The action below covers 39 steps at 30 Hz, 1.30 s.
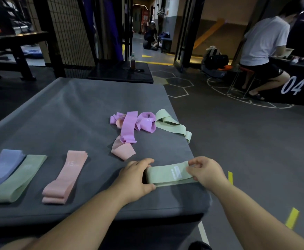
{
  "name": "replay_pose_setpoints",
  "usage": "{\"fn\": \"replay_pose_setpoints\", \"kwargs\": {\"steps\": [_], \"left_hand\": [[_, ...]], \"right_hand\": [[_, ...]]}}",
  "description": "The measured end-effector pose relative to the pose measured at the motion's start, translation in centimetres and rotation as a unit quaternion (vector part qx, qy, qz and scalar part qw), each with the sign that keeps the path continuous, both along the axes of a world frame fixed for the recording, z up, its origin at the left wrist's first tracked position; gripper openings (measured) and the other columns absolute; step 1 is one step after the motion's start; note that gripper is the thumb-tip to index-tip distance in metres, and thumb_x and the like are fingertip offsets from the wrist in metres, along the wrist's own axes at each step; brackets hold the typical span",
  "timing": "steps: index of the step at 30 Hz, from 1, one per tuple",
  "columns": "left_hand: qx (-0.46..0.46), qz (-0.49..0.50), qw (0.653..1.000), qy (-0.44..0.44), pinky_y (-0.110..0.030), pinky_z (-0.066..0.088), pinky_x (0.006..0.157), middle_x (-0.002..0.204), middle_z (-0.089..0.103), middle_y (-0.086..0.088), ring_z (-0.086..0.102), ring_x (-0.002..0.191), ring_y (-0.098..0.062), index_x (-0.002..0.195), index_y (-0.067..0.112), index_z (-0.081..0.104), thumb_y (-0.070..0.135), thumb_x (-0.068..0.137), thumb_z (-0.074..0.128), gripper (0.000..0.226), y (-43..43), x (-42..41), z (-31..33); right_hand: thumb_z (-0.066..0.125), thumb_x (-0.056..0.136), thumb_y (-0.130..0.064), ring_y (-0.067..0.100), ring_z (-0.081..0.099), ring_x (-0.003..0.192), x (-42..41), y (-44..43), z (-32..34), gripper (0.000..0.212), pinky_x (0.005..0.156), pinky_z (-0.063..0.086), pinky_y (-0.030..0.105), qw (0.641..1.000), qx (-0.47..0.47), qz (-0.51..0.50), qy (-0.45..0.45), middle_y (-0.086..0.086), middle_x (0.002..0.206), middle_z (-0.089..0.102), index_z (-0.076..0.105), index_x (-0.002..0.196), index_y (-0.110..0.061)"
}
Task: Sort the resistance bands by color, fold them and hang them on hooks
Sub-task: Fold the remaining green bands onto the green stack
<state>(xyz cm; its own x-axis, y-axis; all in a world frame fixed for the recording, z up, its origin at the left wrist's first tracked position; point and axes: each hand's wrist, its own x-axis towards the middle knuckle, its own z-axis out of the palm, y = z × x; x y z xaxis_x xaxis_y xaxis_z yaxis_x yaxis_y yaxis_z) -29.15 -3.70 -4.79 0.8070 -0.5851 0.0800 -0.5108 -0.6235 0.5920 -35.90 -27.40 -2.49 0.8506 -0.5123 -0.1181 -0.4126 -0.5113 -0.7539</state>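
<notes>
A light green band [167,175] lies flat near the front right corner of the grey padded platform [71,112]. My left hand [136,179] grips its left end and my right hand [205,172] pinches its right end. Three flattened bands lie in a row at the front left: blue [3,165], green [19,177] and pink [66,175]. Behind my hands sits a loose tangle: purple bands [131,125], a pink band [123,148] and another green band [172,126] reaching the platform's right edge. No hooks are in view.
A bottle [132,61] stands on a black platform [122,72] behind the grey one. A person sits on a stool [261,51] at the far right, another crouches down the corridor [150,37]. A wire mesh partition [70,29] rises at the back left.
</notes>
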Motion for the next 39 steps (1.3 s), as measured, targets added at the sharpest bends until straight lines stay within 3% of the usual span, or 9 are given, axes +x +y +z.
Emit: {"fn": "replay_pose_setpoints", "kwargs": {"steps": [11,18,24,33,37,39], "left_hand": [[-0.025,0.014,0.999,0.027,-0.022,0.035,0.104,0.119,0.053,0.022,0.041,0.123,-0.003,0.136,0.036,0.043,0.037,0.072,0.081,0.075,-0.3,0.2,-0.5],[-0.024,0.019,0.999,0.036,-0.025,0.037,0.107,0.108,0.046,0.022,0.046,0.121,-0.002,0.127,0.037,0.049,0.035,0.069,0.083,0.067,-0.4,0.2,-0.8],[-0.021,0.023,0.999,0.044,-0.029,0.044,0.098,0.104,0.048,0.024,0.048,0.111,-0.002,0.106,0.041,0.045,0.037,0.068,0.082,0.054,-0.3,0.0,-0.5],[0.006,0.018,0.999,0.043,-0.028,0.045,0.096,0.104,0.048,0.013,0.052,0.102,-0.003,0.098,0.042,0.053,0.045,0.064,0.082,0.045,0.3,0.4,-0.6],[-0.019,0.022,0.998,0.049,-0.027,0.047,0.089,0.1,0.055,0.012,0.053,0.099,-0.001,0.087,0.042,0.056,0.068,0.063,0.061,0.036,0.0,0.5,-0.6],[-0.035,0.03,0.998,0.037,-0.031,0.05,0.086,0.092,0.062,0.013,0.054,0.097,-0.003,0.084,0.039,0.057,0.06,0.075,0.056,0.023,-0.3,0.6,-0.8]], "right_hand": [[0.07,0.081,-0.026,0.005,0.061,0.07,-0.5,-1.2,0.1,0.008,0.059,0.041,0.018,0.997,-0.067,0.011,0.04,-0.014,0.068,0.064,0.063,0.081,-0.03],[0.069,0.078,-0.027,0.014,0.065,0.082,-0.7,-1.5,0.1,0.007,0.068,0.045,0.024,0.993,-0.094,-0.011,0.066,-0.01,0.079,0.069,0.063,0.077,-0.03],[0.071,0.081,-0.028,0.013,0.062,0.094,-0.9,-1.4,0.0,0.011,0.075,0.042,0.021,0.991,-0.116,0.002,0.065,-0.013,0.086,0.063,0.071,0.092,-0.027],[0.072,0.08,-0.028,0.013,0.064,0.09,-0.8,-1.2,0.4,0.011,0.072,0.044,0.022,0.99,-0.122,0.01,0.074,-0.012,0.082,0.064,0.073,0.091,-0.025],[0.072,0.079,-0.029,0.011,0.061,0.084,-0.7,-1.1,0.5,0.007,0.068,0.041,0.022,0.989,-0.121,0.008,0.08,-0.013,0.08,0.064,0.069,0.086,-0.029],[0.073,0.078,-0.03,0.011,0.061,0.083,-0.7,-1.1,0.6,0.007,0.065,0.041,0.022,0.989,-0.12,0.003,0.082,-0.012,0.081,0.065,0.067,0.081,-0.03]]}}
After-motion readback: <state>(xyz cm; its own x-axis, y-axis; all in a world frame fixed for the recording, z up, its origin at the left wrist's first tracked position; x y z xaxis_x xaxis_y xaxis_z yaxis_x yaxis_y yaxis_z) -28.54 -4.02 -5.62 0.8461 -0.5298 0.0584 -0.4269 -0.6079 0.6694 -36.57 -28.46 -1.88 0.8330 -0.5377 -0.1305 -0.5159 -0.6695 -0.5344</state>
